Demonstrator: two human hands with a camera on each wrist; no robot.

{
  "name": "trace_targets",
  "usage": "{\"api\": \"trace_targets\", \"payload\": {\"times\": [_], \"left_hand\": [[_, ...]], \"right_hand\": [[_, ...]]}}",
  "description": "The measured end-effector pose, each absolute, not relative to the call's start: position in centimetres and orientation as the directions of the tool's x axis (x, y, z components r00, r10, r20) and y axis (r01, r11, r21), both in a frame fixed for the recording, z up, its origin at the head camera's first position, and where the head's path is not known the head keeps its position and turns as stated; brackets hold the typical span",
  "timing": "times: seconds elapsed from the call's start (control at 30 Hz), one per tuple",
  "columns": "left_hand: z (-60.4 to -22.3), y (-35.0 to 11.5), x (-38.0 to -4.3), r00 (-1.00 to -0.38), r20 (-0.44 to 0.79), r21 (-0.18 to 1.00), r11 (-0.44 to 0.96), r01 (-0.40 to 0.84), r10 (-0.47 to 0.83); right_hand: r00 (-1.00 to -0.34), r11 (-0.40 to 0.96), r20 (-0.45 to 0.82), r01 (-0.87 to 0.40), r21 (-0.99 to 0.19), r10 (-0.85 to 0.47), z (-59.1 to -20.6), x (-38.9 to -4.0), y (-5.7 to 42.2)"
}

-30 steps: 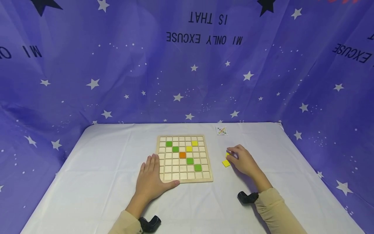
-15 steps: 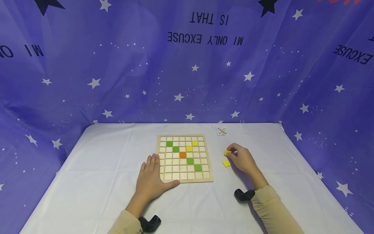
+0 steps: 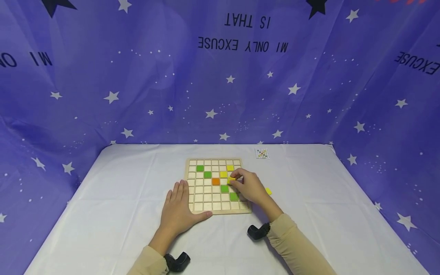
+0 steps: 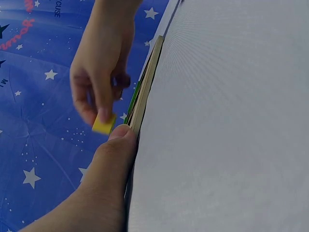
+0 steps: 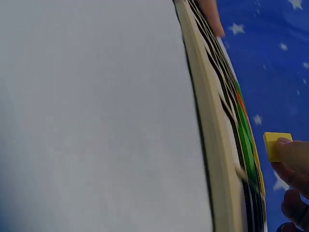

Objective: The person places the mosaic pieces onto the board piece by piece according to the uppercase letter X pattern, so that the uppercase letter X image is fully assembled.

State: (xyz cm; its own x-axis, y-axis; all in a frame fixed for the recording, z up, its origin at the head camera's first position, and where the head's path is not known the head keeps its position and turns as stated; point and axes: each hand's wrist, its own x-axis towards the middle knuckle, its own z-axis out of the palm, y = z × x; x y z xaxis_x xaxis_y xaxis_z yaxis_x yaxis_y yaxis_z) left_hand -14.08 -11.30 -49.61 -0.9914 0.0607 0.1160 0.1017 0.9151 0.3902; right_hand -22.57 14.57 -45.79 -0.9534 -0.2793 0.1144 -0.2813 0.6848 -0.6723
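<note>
A square wooden grid board lies on the table, with several green tiles, one orange tile and two yellow tiles in its cells. My left hand rests against its left side, fingers extended, the thumb spread along the front edge. Thumb and fingertips of my right hand pinch another yellow tile over the board's right half. In the left wrist view that tile is held above the board's surface. The right hand hides some of the right-hand cells.
One loose yellow tile lies right of the board, partly behind the right wrist. A small card printed with a coloured grid lies at the back right. A purple star-patterned curtain hangs behind the white table.
My right hand picked up one of the two loose yellow tiles and carried it left over the board. The left hand stayed in place.
</note>
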Motion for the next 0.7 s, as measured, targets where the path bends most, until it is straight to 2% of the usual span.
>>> {"api": "trace_targets", "payload": {"times": [0.33,0.7], "left_hand": [[-49.4,-11.3,-13.9,-0.990,0.125,0.380,0.918,0.113,0.070],[-49.4,-11.3,-13.9,-0.989,0.130,0.383,0.917,0.114,0.069]], "right_hand": [[-0.895,0.711,0.132,-0.422,-0.562,-0.427,-46.2,-21.0,8.9],[-0.860,0.765,0.183,-0.508,-0.396,-0.476,-46.2,-20.9,7.5]]}}
